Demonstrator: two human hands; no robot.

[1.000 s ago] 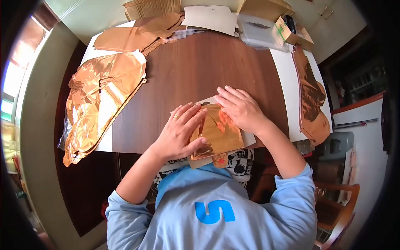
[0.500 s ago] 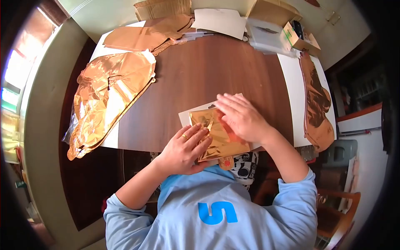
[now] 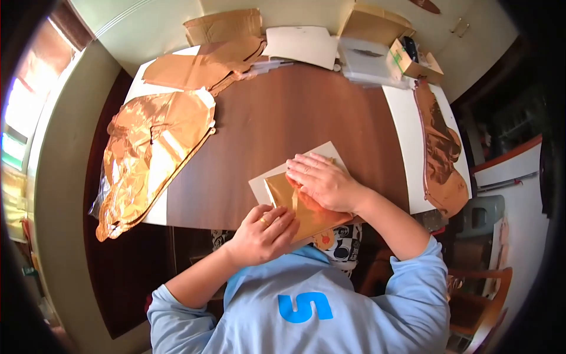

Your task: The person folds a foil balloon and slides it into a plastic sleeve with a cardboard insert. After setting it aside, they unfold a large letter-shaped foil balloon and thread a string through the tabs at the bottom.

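Observation:
A folded gold foil balloon [image 3: 315, 218] lies on a pale card [image 3: 259, 187] at the table's near edge. My right hand [image 3: 324, 183] rests flat across its upper right part, fingers stretched out and side by side. At the left edge of the foil, my left hand [image 3: 265, 233] has its fingers bent over the border, closed on it; the thumb side is hidden. Part of the balloon and card is covered by both hands.
Large flat gold foil balloons lie at the left [image 3: 156, 147], the far left [image 3: 188, 68] and along the right side [image 3: 439, 153]. At the back are a white sheet [image 3: 300, 44], clear plastic sleeves [image 3: 365, 65] and a small open box [image 3: 407, 62].
My right hand has come down and left onto the foil, now lying flat. My left hand has drawn lower, its fingers curling at the foil's left edge. The view has tilted slightly.

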